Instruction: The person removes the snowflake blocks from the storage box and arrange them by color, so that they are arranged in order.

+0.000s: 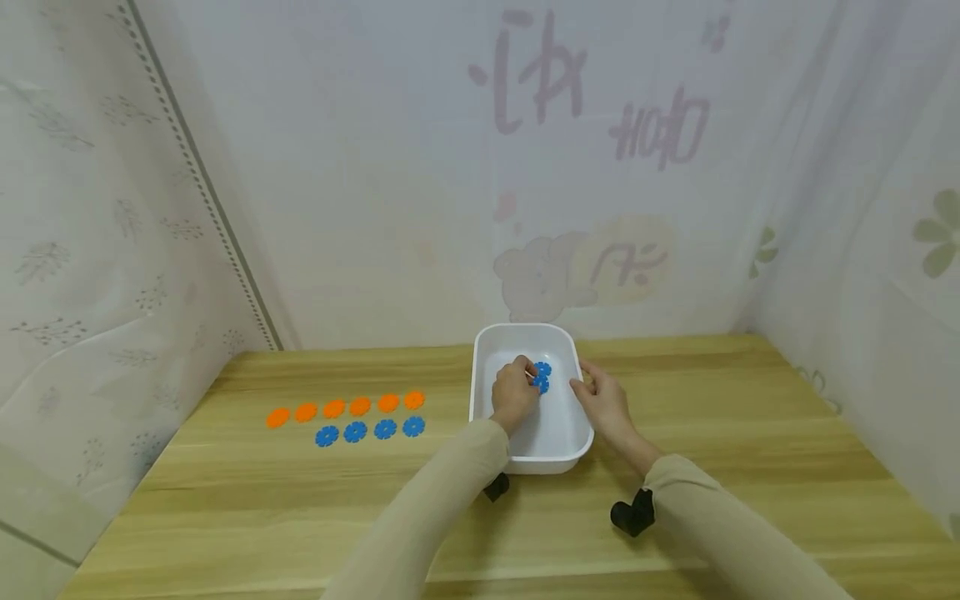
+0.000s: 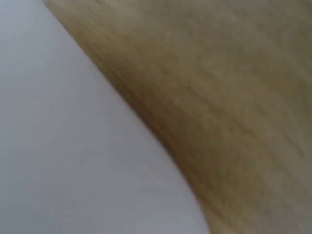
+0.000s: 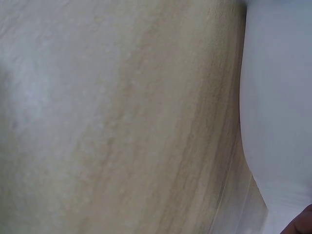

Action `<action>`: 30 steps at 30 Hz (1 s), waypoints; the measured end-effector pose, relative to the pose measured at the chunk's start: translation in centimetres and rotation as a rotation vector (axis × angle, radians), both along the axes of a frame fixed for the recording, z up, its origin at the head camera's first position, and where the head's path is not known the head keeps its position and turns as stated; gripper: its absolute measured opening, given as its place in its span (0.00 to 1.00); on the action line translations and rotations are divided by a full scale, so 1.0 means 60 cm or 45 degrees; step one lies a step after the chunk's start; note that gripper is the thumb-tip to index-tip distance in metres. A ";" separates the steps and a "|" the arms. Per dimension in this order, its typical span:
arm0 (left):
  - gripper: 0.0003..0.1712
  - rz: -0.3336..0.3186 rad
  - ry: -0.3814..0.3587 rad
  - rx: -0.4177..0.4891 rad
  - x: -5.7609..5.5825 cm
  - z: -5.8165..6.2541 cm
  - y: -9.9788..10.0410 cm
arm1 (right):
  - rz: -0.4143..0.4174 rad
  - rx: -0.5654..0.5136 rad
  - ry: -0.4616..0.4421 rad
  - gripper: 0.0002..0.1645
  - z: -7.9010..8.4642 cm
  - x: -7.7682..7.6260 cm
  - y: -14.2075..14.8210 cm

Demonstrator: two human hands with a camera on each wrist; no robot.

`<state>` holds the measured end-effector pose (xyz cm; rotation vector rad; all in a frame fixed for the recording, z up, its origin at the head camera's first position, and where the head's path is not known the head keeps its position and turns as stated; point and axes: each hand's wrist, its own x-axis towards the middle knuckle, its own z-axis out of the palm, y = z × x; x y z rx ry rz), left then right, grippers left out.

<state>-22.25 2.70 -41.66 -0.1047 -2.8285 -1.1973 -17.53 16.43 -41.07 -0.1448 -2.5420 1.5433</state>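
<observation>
My left hand (image 1: 516, 393) reaches down into a white plastic bin (image 1: 532, 448), its curled fingers and thumb pinching the edge of a blue flower-shaped disc (image 1: 542, 385). Another blue disc (image 1: 543, 367) lies right beside it, farther back. My right hand (image 1: 606, 405) holds the bin's right rim, thumb on the inner side and fingers along the outside. In the right wrist view a bit of a finger (image 3: 301, 223) shows at the bin's wall (image 3: 280, 107). The left wrist view has only the bin's outer wall (image 2: 83, 146) and wood.
On the wooden table (image 1: 247, 508), left of the bin, several orange flower-shaped discs (image 1: 333, 408) form a row. Several blue ones (image 1: 356, 432) line up in front of them. Printed cloth (image 1: 390, 183) hangs behind and at both sides.
</observation>
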 end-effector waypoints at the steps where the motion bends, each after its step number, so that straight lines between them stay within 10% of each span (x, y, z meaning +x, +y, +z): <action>1: 0.11 -0.007 0.012 0.002 0.001 0.001 -0.001 | -0.001 0.000 0.001 0.27 -0.001 0.001 -0.002; 7: 0.11 0.002 0.001 0.108 0.003 0.006 -0.009 | -0.002 0.009 -0.012 0.28 -0.004 0.002 -0.003; 19: 0.16 -0.053 -0.314 0.735 0.033 0.051 -0.026 | -0.005 0.027 -0.050 0.28 0.000 0.003 0.000; 30: 0.19 -0.134 -0.396 0.978 0.062 0.087 -0.072 | 0.007 0.033 -0.046 0.28 0.002 0.004 -0.001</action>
